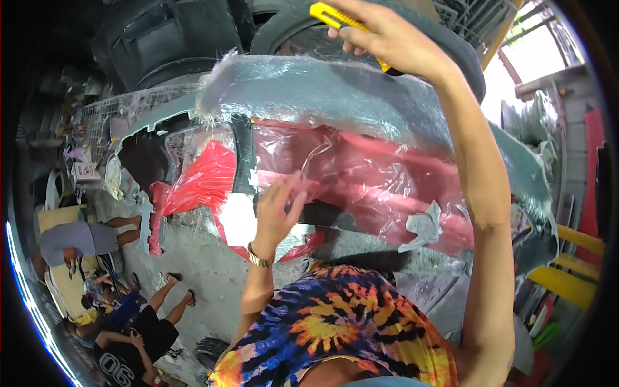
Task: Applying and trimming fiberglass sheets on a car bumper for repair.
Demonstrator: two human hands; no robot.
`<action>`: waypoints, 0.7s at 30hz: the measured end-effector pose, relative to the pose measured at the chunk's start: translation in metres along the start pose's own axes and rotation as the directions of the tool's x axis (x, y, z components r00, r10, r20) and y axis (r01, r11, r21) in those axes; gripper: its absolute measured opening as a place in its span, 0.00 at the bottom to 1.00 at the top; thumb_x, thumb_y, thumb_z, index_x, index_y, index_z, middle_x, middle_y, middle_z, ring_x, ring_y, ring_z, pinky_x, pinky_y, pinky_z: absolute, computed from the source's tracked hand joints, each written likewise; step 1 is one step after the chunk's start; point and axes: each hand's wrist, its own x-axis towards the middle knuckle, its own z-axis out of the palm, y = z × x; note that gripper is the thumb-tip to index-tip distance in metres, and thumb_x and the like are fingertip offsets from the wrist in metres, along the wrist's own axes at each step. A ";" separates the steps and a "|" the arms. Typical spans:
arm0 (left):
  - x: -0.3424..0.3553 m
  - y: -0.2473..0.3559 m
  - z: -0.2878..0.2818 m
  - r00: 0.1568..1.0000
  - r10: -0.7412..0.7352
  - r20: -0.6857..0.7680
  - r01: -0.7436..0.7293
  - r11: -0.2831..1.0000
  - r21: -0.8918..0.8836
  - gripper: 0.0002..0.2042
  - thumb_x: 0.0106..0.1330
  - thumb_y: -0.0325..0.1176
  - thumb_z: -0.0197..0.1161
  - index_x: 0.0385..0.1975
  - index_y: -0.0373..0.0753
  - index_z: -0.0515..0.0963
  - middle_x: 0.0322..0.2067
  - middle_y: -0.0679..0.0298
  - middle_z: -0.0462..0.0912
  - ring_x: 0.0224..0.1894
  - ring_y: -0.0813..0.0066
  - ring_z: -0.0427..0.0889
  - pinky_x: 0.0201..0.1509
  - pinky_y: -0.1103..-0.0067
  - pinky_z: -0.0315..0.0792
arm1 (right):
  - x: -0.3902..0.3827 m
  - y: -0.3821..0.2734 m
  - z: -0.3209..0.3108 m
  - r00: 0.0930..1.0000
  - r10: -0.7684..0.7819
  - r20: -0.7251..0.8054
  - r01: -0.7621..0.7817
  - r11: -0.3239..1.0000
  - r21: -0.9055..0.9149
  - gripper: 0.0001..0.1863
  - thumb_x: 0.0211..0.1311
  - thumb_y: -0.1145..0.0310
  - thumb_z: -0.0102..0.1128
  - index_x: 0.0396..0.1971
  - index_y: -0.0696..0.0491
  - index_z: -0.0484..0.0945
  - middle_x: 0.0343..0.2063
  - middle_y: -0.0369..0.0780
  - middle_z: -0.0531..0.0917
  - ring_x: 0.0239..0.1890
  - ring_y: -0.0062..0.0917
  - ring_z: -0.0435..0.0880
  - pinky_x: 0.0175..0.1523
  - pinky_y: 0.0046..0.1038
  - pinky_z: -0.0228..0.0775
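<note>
In my right hand (393, 42) is a yellow utility knife (342, 18), raised over the far edge of a large curved grey-green moulded panel (309, 84) with frayed, fibrous edges. The fingers wrap around the knife's body. My left hand (278, 206), a gold watch at its wrist, hovers at or just over the near part of the panel, thumb and fingers apart. Beyond its fingertips, clear wrinkled film lies across a red surface (380, 168); whether they touch it I cannot tell. Bunched red plastic sheeting (200, 177) hangs at the panel's left.
A crumpled grey scrap (422, 226) rests on the red area. Behind the panel stand dark moulded parts (174, 39) and a wire rack (474, 26). At the lower left, people (138, 335) sit or lie near the concrete floor (206, 284). Yellow bars (567, 290) jut in at right.
</note>
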 end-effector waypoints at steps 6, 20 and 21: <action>0.065 0.011 -0.005 0.985 0.169 0.042 -0.174 0.938 0.299 0.26 0.58 0.30 0.65 0.59 0.42 0.69 0.30 0.58 0.77 0.32 0.60 0.78 0.36 0.70 0.73 | -0.094 -0.044 -0.009 0.928 0.309 -0.208 -0.146 0.816 0.559 0.17 0.64 0.71 0.53 0.52 0.56 0.71 0.32 0.39 0.80 0.31 0.18 0.80 0.36 0.19 0.73; 0.092 0.006 0.010 0.997 -0.078 -0.009 0.076 0.932 0.355 0.27 0.57 0.31 0.59 0.59 0.44 0.64 0.19 0.57 0.78 0.21 0.54 0.79 0.26 0.65 0.72 | -0.209 -0.056 0.042 0.854 0.503 -0.137 -0.296 0.684 0.667 0.28 0.66 0.74 0.52 0.66 0.52 0.60 0.44 0.43 0.79 0.34 0.17 0.80 0.38 0.18 0.74; 0.092 0.007 0.009 0.997 -0.069 -0.018 0.071 0.931 0.359 0.27 0.57 0.31 0.59 0.59 0.44 0.64 0.19 0.57 0.78 0.21 0.54 0.79 0.26 0.65 0.72 | -0.208 -0.056 0.043 0.858 0.496 -0.136 -0.292 0.688 0.665 0.28 0.66 0.74 0.52 0.66 0.52 0.60 0.44 0.43 0.79 0.34 0.17 0.80 0.38 0.18 0.74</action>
